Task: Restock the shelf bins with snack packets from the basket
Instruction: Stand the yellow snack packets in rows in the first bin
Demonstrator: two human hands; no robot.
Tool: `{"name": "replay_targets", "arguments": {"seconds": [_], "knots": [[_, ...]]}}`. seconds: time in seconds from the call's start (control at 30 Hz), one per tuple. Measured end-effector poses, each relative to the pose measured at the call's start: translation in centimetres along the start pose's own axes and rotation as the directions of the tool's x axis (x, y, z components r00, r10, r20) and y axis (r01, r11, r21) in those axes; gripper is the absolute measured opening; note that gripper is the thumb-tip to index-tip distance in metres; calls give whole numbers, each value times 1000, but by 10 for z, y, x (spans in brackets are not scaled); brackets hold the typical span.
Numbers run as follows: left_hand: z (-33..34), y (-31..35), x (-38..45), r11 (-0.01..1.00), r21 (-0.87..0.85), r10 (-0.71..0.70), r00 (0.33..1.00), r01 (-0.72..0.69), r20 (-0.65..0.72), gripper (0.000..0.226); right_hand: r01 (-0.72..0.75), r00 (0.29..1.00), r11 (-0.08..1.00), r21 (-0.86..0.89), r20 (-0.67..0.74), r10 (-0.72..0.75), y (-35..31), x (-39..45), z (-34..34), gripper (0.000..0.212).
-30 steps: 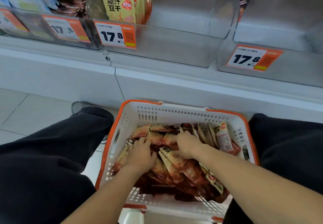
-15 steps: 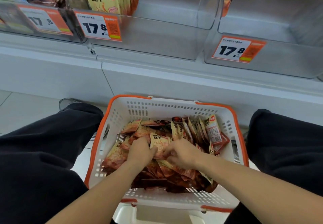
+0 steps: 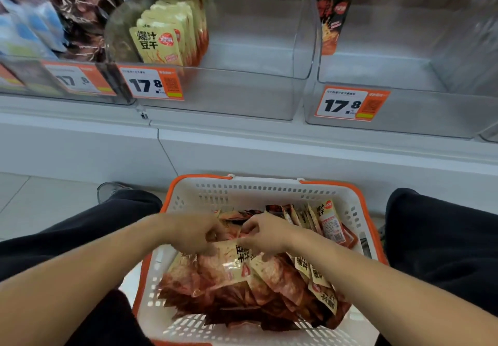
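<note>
Curled fingers of the left hand [image 3: 198, 233] and right hand [image 3: 265, 233] pinch a bunch of snack packets [image 3: 231, 258] between them, just above the heap inside the white basket [image 3: 269, 192]. Beyond the basket, the middle shelf bin [image 3: 242, 97] holds a short row of yellow packets [image 3: 161, 41] at its left end.

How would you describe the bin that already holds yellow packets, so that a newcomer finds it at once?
Look at the row of clear plastic bins on the white shelf above the orange-rimmed white basket. The clear middle bin stands directly above the basket's left half. Only this one holds upright pale yellow packets at its left side, behind an orange price tag; the bin to its right shows one red packet.
</note>
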State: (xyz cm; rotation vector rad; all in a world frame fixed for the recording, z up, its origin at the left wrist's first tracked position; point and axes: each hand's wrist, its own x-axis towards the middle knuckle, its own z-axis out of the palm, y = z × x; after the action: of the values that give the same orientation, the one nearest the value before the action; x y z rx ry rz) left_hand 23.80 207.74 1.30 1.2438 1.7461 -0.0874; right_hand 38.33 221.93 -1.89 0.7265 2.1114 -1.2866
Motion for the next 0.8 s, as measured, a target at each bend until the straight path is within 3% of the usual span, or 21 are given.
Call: {"name": "replay_targets", "arguments": {"seconds": [0.07,0.17,0.27,0.37,0.47,0.57,0.63,0.67,0.77,0.8], "knots": [[-29,-6,-17,999,22,32,995,-30,-92,20,143,990,988,52,-17,-143,-23,-9,-11,25],[-71,-16,-38,995,-69,49,956,-72,-291,17,306,938,944,122,-209,-277,-51,-16,-31,5],[-99,-18,-53,958,-210,80,884,-196,-461,13,435,833,891,130,-434,-343,-77,-19,-53,10],[-112,-12,-64,860,-351,100,797,-370,-595,17,558,680,829,27,-586,-439,-106,-31,-76,12],[-122,-10,-67,846,-268,109,643,-460,-758,14,624,594,778,-75,-601,-535,-136,-47,-97,16],[-131,-11,-71,802,-268,53,509,-534,-859,17,613,596,759,-220,-501,-627,-161,-58,-118,22],[-133,-13,-72,780,-253,21,429,-572,-903,18,576,555,724,-379,-469,-687,-176,-59,-129,23],[-135,-13,-74,817,-192,9,345,-543,-939,19,553,490,686,-473,-481,-727,-182,-58,-134,21],[-143,-18,-80,961,58,46,-49,-270,-998,40,477,161,550,-686,-546,-822,-201,-51,-144,17],[-146,-22,-81,977,79,55,-127,-197,-990,45,464,79,536,-705,-570,-818,-207,-47,-148,19]]}}
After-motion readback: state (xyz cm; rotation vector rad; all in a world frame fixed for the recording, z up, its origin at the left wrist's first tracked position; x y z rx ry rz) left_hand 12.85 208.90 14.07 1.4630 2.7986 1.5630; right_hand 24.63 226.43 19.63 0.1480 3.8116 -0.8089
